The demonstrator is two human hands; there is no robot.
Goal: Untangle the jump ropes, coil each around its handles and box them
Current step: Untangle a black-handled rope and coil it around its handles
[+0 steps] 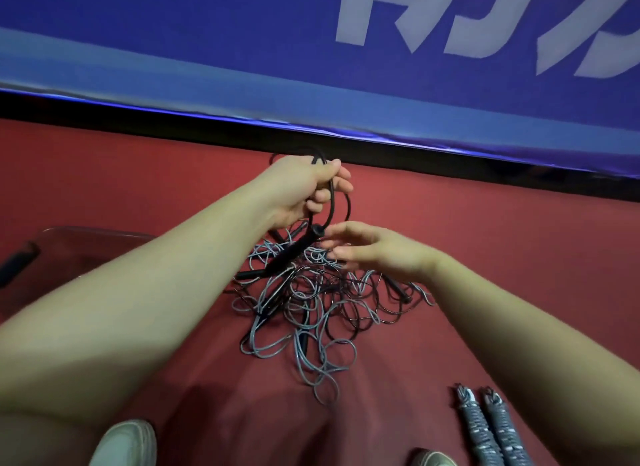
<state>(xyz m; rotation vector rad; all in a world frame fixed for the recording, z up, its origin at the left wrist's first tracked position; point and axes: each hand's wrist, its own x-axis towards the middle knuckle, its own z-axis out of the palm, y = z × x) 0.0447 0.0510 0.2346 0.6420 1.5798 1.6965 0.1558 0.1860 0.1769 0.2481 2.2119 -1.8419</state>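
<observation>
Jump ropes (311, 313), black and grey, lie tangled on the red floor (485, 240) directly below both hands. A loop of the black rope (331, 202) is gripped and lifted by the left hand (304, 191); the right hand (367, 249), fingers loosely spread and holding nothing, is held just beside the dangling black handle (294, 252). That handle would best be threaded back through the loops rather than tugged, since pulling would probably tighten the knots. A coiled grey rope (491, 427) is seen near the right forearm, and a clear box (104, 232) beyond the left forearm.
</observation>
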